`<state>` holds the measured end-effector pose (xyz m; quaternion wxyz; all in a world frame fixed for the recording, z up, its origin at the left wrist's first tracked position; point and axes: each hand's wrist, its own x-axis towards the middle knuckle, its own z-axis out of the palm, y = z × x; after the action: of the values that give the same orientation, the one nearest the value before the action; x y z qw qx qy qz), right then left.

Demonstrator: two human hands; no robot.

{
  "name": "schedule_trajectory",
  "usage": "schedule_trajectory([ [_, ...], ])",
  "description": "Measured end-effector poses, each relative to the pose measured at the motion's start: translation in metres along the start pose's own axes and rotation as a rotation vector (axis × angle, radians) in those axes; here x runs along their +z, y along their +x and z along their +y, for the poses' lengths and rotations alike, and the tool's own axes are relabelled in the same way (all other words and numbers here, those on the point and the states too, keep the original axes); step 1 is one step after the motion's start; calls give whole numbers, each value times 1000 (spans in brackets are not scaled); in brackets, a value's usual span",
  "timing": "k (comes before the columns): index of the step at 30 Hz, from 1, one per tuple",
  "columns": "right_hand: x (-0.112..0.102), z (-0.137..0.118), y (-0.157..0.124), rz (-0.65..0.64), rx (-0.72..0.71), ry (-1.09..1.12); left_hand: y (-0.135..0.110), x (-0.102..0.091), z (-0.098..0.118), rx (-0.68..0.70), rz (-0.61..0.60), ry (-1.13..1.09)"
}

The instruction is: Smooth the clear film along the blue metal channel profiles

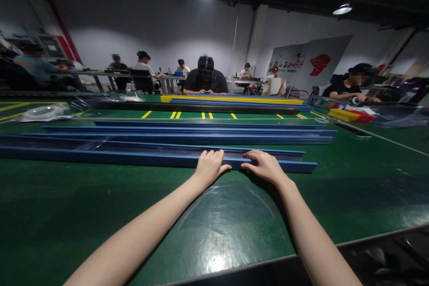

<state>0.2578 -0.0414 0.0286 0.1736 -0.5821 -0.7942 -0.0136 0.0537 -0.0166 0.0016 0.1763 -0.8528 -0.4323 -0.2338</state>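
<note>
A long blue U-shaped channel (pixel 134 159) lies across the green table in front of me, its open side facing up. My left hand (pixel 210 167) is closed over its near wall, fingers inside and thumb on the front face. A short way to the right, my right hand (pixel 264 166) grips the same wall, with curled fingers over the edge and the thumb in front. The fingertips of the left hand are hidden behind the wall. Just beyond lie more blue channels (pixel 284 140), roughly parallel to the one I hold.
Farther back on the green table (pixel 214 214) are a black strip (pixel 201 107) and a yellow strip (pixel 231 99). A bagged white coil (pixel 43 113) lies left; a yellow-and-red tray (pixel 348 115) and a dark phone-like slab (pixel 351 130) lie right. A person (pixel 205 76) sits opposite.
</note>
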Motion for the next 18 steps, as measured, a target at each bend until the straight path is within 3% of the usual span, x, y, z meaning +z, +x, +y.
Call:
schedule_trajectory([
  [18,0,-5,2,52,26,38,1,-1,-1,-24,5,-36],
])
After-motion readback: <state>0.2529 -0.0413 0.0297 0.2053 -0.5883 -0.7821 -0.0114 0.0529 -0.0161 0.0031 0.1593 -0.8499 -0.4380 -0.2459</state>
